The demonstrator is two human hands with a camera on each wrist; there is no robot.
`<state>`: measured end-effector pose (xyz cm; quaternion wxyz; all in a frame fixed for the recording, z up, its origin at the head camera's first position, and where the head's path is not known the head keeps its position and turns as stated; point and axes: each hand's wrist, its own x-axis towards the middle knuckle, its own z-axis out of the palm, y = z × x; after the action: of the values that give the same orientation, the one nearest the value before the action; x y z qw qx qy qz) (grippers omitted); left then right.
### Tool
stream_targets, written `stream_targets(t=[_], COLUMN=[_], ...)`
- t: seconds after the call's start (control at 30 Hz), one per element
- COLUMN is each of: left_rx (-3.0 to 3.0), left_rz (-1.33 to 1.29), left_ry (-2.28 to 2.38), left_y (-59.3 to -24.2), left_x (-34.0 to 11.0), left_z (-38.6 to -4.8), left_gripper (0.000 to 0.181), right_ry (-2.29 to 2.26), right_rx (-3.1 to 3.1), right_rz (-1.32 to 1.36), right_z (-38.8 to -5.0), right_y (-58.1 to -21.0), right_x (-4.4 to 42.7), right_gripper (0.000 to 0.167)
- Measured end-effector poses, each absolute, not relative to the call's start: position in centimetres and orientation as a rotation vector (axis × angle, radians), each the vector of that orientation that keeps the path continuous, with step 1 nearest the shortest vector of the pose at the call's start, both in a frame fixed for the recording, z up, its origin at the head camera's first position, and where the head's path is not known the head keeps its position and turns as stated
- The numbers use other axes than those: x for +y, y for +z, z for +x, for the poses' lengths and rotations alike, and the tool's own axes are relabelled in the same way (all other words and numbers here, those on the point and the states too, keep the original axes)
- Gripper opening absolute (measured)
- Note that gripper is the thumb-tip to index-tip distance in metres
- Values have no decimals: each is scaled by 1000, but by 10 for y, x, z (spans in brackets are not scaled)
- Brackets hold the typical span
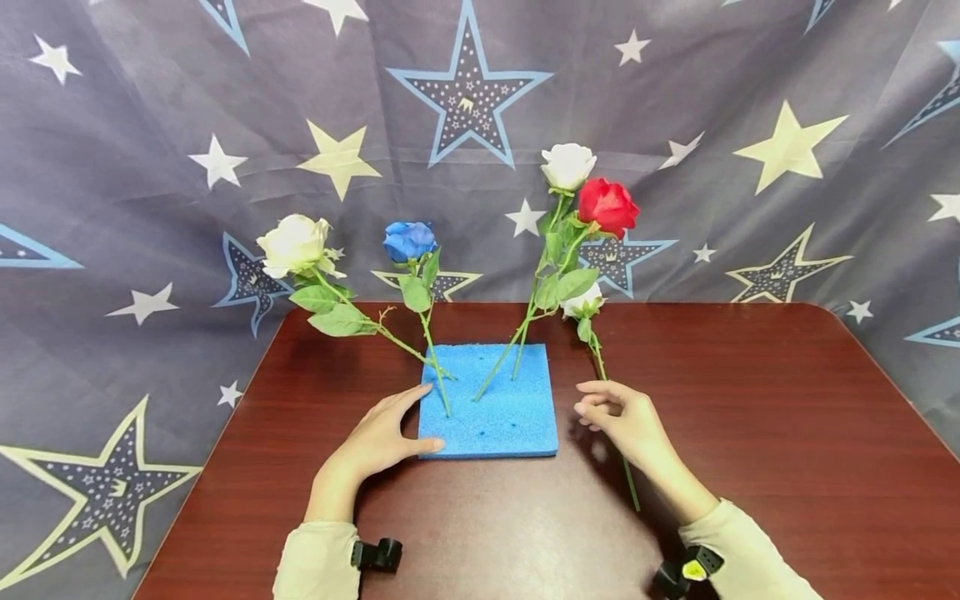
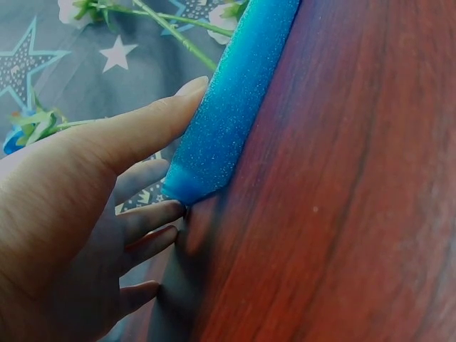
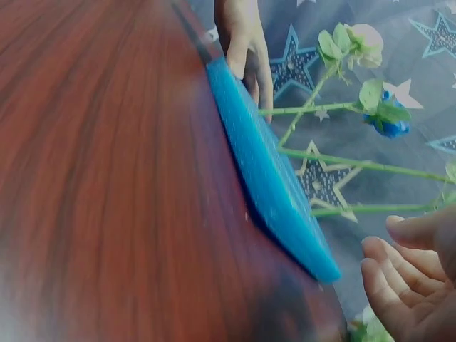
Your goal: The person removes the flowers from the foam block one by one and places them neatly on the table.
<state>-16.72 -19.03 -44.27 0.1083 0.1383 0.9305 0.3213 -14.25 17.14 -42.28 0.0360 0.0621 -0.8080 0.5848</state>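
Left hand [image 1: 378, 437], fingers spread, touches the left side of a blue foam block [image 1: 517, 408] holding four leaning roses [image 1: 410, 242], while the right hand [image 1: 628, 419], fingers relaxed, hovers above a loose white rose [image 1: 583, 303] lying to the block's right.

No words or numbers can be read; the dark grey fabric backdrop [image 1: 450, 196] bears signs: small pale yellow crown emblems [image 1: 466, 104], 1 in a light-blue-outlined 5-pointed star [image 1: 470, 79], 1 in a pale-yellow-outlined 5-pointed star [image 1: 105, 510]; the bright yellow label [image 1: 694, 570] on the small black device [image 1: 705, 557] at the cream fabric right sleeve [image 1: 750, 554] is illegible.
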Motion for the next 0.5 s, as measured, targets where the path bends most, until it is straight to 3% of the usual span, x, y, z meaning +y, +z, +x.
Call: stream_targets(t=[0.5], left_rx=[2736], left_rz=[402], left_ry=[956], left_y=[-442], left_x=[-190], left_z=[-167], left_gripper=[92], right_ry=[1951], right_rx=[-2389], right_rz=[235], right_z=[-159], right_y=[-425], right_x=[118], right_gripper=[31])
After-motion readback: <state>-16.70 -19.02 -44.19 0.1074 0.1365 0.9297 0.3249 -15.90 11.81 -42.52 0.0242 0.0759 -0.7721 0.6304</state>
